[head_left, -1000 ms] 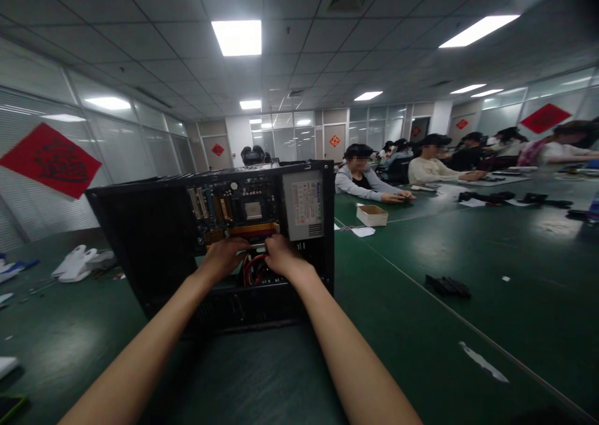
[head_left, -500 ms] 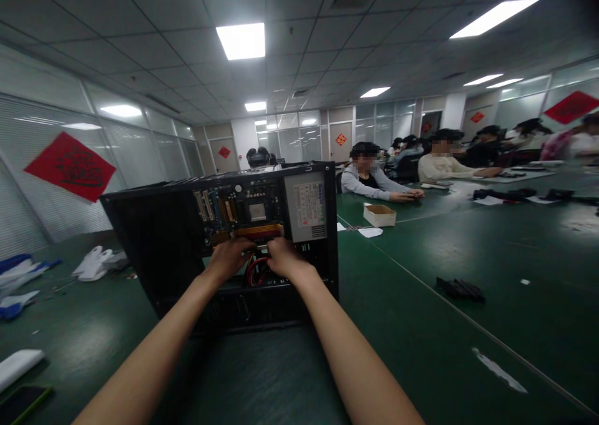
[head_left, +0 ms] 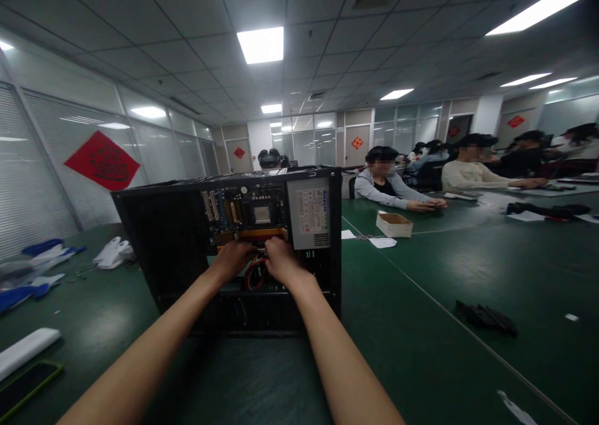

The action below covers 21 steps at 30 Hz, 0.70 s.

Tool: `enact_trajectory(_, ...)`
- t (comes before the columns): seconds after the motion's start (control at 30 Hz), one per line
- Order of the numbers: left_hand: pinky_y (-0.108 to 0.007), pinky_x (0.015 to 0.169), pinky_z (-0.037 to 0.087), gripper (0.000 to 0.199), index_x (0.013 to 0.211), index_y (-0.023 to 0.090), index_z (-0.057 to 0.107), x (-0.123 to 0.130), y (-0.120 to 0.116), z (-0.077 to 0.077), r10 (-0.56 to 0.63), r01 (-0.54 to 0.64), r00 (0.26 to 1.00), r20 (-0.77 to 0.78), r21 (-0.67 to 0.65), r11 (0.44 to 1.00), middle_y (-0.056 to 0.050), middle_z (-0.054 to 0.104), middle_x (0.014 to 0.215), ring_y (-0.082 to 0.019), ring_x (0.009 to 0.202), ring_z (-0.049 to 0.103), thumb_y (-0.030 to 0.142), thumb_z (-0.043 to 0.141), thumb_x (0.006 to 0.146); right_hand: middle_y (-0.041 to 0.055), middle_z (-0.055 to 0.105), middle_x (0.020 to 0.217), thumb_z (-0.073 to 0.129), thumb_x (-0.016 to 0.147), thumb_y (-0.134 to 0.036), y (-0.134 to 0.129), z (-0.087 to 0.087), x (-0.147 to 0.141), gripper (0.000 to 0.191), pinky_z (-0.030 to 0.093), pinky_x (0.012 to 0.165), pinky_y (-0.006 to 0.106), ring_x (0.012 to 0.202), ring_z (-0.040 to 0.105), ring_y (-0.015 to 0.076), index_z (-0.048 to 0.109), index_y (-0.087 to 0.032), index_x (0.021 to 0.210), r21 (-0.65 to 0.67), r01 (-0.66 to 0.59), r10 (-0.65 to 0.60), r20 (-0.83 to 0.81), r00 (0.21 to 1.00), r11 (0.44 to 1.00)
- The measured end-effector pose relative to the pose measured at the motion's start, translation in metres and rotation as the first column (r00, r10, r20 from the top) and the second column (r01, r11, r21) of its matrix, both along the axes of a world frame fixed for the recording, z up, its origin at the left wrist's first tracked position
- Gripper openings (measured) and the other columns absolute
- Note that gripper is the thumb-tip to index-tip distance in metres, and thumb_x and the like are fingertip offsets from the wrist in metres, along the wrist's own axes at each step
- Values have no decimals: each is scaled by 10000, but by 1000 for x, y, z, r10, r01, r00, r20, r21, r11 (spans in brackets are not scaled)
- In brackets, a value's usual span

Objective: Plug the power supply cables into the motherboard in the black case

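Note:
An open black computer case (head_left: pixel 150 244) stands upright on the green table, its inside facing me. Within it are a motherboard (head_left: pixel 248 203) with a square processor socket (head_left: pixel 262 214), and a labelled power supply (head_left: pixel 312 216) at the upper right. My left hand (head_left: pixel 231 260) reaches in with curled fingers at the lower edge of the orange-yellow memory slots (head_left: pixel 255 233). Close beside it, my right hand (head_left: pixel 282 260) is closed at the same edge. What the fingertips pinch is hidden. Red and black cables (head_left: pixel 255 276) hang just below, between the hands.
At left lie a phone (head_left: pixel 28 387), a white long object (head_left: pixel 30 352) and white plastic bags (head_left: pixel 113 252). To the right are a small open box (head_left: pixel 394 224), paper (head_left: pixel 382 242) and a black bundle (head_left: pixel 486 317). Co-workers (head_left: pixel 390 185) sit beyond along the table.
My view has turned slightly left, so the room and table things appear farther right. Both hands stay at the memory slots, with only slight shifts of the fingers.

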<state>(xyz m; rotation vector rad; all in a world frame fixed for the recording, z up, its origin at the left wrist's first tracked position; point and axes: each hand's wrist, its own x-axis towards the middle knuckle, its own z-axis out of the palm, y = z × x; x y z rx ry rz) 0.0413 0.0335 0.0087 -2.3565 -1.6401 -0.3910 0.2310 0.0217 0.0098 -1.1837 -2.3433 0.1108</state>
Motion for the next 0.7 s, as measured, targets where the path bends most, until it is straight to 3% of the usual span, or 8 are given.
enact_trajectory(0.27,-280,829,507,239,1047,248,747,-2,2,-2,8,-8,1000,9,35,999,-52,763,1018,-227,972,701,274,560,901,145,594,1180,470,859,33,6,3,-4,294,495,836,305,1032,627,226,615,-77,1090,89,-22,17,53,998,996)
enact_trajectory(0.47,-311,891,501,293,1128,236,726,-4,7,-5,-47,47,998,45,6,999,-65,746,1108,-244,1048,683,248,564,884,196,609,1176,350,930,8,16,7,-4,351,513,834,321,1051,647,259,615,-57,1152,200,-113,43,326,944,973)
enact_trajectory(0.7,-336,931,498,287,1119,204,733,-6,7,-8,-60,60,991,119,4,998,-86,748,1097,-252,1038,689,276,571,893,156,612,1170,407,905,-10,21,-3,0,305,507,850,289,1032,652,233,622,-90,1107,214,-63,13,229,973,975)
